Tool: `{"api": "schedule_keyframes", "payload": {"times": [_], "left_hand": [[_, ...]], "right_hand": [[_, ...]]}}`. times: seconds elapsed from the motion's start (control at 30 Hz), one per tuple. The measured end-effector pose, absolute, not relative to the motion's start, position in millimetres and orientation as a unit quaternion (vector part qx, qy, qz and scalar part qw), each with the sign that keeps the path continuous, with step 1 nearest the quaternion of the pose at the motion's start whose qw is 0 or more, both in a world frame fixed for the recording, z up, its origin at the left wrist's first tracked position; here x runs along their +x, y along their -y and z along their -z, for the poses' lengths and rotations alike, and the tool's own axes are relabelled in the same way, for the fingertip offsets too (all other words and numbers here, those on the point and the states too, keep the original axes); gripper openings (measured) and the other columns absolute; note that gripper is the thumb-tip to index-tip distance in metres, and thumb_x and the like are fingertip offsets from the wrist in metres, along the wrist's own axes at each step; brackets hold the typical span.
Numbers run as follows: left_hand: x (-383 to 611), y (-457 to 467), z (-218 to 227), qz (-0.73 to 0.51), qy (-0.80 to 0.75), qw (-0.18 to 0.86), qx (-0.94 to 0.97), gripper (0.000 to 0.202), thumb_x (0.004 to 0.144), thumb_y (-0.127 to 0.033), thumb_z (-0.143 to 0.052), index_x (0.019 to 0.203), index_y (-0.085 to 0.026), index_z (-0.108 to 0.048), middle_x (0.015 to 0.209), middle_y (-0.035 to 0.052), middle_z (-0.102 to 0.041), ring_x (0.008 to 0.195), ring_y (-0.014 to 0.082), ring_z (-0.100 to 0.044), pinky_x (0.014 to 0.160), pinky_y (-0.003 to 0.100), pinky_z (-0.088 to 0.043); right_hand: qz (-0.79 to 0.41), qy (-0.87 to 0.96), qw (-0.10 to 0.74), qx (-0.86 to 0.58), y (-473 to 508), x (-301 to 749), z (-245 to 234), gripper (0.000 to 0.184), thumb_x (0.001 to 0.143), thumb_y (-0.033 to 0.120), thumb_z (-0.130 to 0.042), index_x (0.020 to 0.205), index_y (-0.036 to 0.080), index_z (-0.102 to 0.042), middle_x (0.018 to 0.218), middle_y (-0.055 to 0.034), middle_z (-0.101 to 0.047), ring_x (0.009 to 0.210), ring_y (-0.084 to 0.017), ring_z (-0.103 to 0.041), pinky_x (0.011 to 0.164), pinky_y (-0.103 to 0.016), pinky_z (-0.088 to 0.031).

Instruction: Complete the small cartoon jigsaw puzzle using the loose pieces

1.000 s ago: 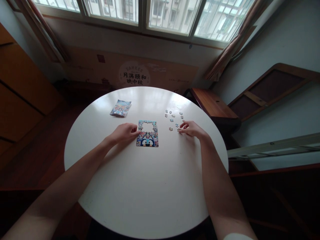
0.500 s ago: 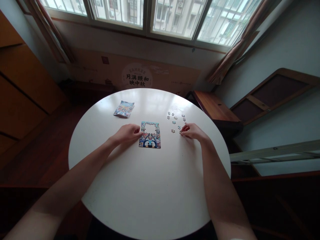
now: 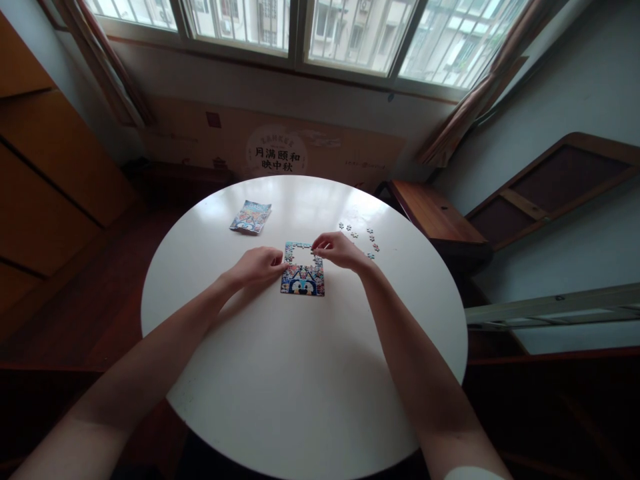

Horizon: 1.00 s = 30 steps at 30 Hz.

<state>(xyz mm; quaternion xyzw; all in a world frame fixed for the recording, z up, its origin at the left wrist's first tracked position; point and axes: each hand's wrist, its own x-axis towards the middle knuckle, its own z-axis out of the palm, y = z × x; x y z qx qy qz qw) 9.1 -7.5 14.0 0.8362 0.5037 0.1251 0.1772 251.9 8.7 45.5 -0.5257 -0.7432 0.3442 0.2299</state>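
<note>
A small jigsaw puzzle [image 3: 303,285] lies flat on the white table, its lower part filled with a colourful picture and a white gap inside its upper part. My left hand [image 3: 261,263] is closed at the puzzle's left edge, the thumb resting on its border. Over the puzzle's upper right side, my right hand [image 3: 338,249] pinches a jigsaw piece, mostly hidden by the fingertips. Several loose jigsaw pieces [image 3: 355,235] lie to the right, some partly behind my right hand.
A picture leaflet or packet [image 3: 251,217] with a similar design lies at the back left of the round white table [image 3: 300,373]. Beyond the table's right edge stands a wooden bench or desk [image 3: 430,212]. A window [image 3: 357,33] fills the far wall.
My right hand has moved left from the loose pieces to the puzzle's upper right side, carrying a piece. My left hand stays at the left edge. The view has shifted slightly.
</note>
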Motion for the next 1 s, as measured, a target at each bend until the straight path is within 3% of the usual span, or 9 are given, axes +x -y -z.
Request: {"api": "schedule_keyframes", "payload": {"times": [0.37,1.0], "left_hand": [[10,9,-15,-0.124,-0.506,0.17,0.836,0.041,0.086,-0.053,-0.048,0.065,-0.019,-0.055,0.069,0.0031,-0.064,0.058,0.0133,-0.045,0.055,0.028,-0.023],[9,8,-15,-0.13,-0.502,0.173,0.837,0.042,0.085,-0.055,-0.049,0.064,-0.019,-0.053,0.066,0.0025,-0.061,0.056,0.0127,-0.044,0.053,0.028,-0.023]], "right_hand": [[-0.39,0.744,0.196,-0.506,-14,242,-38,0.008,0.078,0.017,-0.071,0.084,0.014,-0.076,0.082,-0.0094,-0.075,0.075,-0.017,-0.068,0.068,-0.028,-0.054],[-0.35,0.764,0.15,-0.521,-12,234,-30,0.012,0.077,0.013,-0.067,0.085,0.015,-0.077,0.081,-0.0076,-0.074,0.073,-0.016,-0.067,0.061,-0.023,-0.049]]}}
